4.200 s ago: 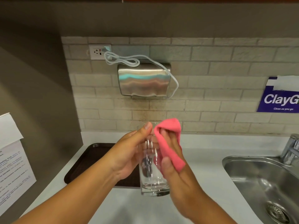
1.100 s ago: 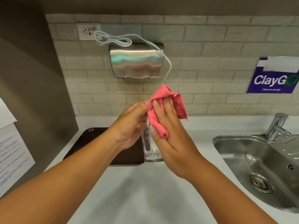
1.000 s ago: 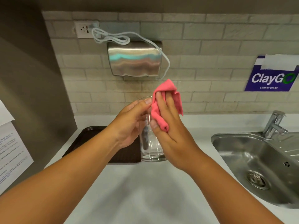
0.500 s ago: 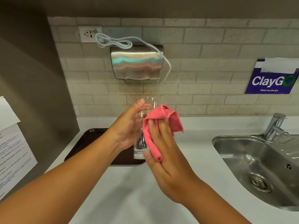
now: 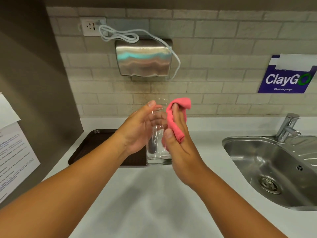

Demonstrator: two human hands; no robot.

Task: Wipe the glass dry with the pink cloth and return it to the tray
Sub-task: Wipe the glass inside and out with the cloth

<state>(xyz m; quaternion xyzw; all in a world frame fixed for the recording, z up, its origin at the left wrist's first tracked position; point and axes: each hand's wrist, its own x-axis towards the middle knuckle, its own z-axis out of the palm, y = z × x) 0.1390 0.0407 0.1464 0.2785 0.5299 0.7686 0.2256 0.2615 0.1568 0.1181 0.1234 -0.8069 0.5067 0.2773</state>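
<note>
My left hand (image 5: 137,133) wraps the tall clear drinking glass (image 5: 158,134) upright, held up between both palms, thumb near its rim. My right hand (image 5: 180,145) presses the bunched pink cloth (image 5: 176,117) on its far side. I reckon it's smooth, possibly damp, breakable: grip mid-wall, not the rim. The brown tray (image 5: 96,143) waits under my left wrist.

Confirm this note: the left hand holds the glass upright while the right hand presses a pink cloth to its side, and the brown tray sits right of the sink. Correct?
Not quite. The head view shows the brown tray left of the sink, not right. The rest stands: left hand holds the glass upright, right hand presses the pink cloth to its side.
</note>
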